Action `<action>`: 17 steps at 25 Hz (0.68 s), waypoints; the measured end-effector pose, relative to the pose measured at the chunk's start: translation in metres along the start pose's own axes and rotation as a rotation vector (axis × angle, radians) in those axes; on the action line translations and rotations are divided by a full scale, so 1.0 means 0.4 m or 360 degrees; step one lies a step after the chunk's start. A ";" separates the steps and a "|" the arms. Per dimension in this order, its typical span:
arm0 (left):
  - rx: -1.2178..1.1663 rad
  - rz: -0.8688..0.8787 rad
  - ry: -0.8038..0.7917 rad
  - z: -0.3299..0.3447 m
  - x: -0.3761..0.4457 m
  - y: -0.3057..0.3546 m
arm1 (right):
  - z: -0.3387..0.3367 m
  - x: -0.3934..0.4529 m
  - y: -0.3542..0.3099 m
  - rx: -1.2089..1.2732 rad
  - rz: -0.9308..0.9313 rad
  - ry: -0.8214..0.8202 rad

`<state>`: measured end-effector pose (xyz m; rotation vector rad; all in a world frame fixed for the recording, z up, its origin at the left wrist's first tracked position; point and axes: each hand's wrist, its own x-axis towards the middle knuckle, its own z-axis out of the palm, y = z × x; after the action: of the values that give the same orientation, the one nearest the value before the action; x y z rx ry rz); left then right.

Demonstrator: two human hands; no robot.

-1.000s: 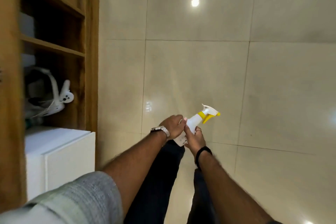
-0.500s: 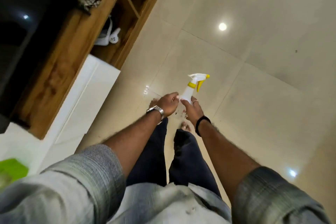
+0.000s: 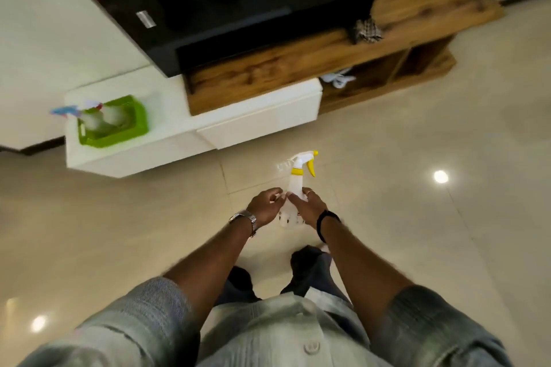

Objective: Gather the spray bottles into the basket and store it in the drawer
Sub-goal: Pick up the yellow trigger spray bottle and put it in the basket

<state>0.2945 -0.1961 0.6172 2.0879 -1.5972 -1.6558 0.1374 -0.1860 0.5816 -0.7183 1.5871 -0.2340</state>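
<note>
A translucent spray bottle [image 3: 295, 185] with a white head and yellow trigger stands upright in front of me above the floor. My right hand [image 3: 307, 206] grips its body. My left hand [image 3: 265, 207] touches the bottle's left side with curled fingers. A green basket [image 3: 140, 125] sits on the left end of a low white drawer cabinet [image 3: 253, 125]. Two spray bottles [image 3: 98, 116] stand in it, blurred; one has a blue and red head.
A wooden TV unit [image 3: 298, 68] carries a black television [image 3: 238, 3]. A checked cloth [image 3: 366, 30] lies on its top, and a white headset [image 3: 338, 79] sits in an open shelf. Glossy beige floor tiles [image 3: 447, 217] stretch all around.
My view has swung left, so the cabinet, basket and television have come into sight. Both hands stay on the yellow-trigger bottle, now held more upright.
</note>
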 end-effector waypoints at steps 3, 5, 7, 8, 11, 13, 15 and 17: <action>-0.0183 -0.0013 0.0143 -0.129 -0.048 -0.160 | 0.175 -0.002 -0.109 -0.0337 -0.0112 -0.0085; -0.0213 -0.0031 0.0179 -0.222 -0.091 -0.300 | 0.328 -0.020 -0.164 -0.0574 -0.0158 -0.0156; -0.0253 -0.0044 0.0217 -0.314 -0.141 -0.437 | 0.487 -0.040 -0.205 -0.0707 -0.0208 -0.0246; -0.0295 -0.0079 0.0254 -0.357 -0.170 -0.497 | 0.567 -0.045 -0.222 -0.0745 -0.0223 -0.0278; -0.0427 -0.0148 0.0416 -0.486 -0.239 -0.624 | 0.760 -0.050 -0.295 -0.0828 -0.0281 -0.0374; -0.0473 -0.0160 0.0525 -0.570 -0.284 -0.697 | 0.878 -0.072 -0.349 -0.0896 -0.0346 -0.0422; -0.0537 -0.0169 0.0628 -0.646 -0.311 -0.753 | 0.972 -0.083 -0.404 -0.0967 -0.0383 -0.0463; -0.0602 -0.0163 0.0702 -0.709 -0.331 -0.792 | 1.047 -0.079 -0.450 -0.1049 -0.0434 -0.0491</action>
<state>0.7283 -0.1018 0.6511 2.1537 -0.9778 -1.2688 0.5909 -0.2003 0.6366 -1.4114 1.2589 0.2128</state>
